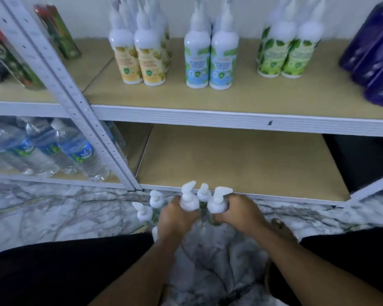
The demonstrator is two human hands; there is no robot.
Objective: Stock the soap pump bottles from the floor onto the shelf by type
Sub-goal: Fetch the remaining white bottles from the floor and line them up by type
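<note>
My left hand [177, 216] is curled round the shoulder of one white pump bottle [188, 202]. My right hand [239, 209] is curled round a second pump bottle [217, 205] just beside it. Both bottles are low over the marble floor [53, 217], in front of the bottom shelf [241, 160]; I cannot tell whether they are touching the floor. A third pump top [203, 192] shows between them, and two more floor bottles [143, 212] stand left of my left hand. On the upper shelf [230, 120] stand three groups, well apart: yellow-label bottles [139, 60], blue-label bottles [208, 62] and green-label bottles [281, 56]. Purple bottles [374, 62] stand at the far right, and water bottles [53, 146] fill the lower left bay.
</note>
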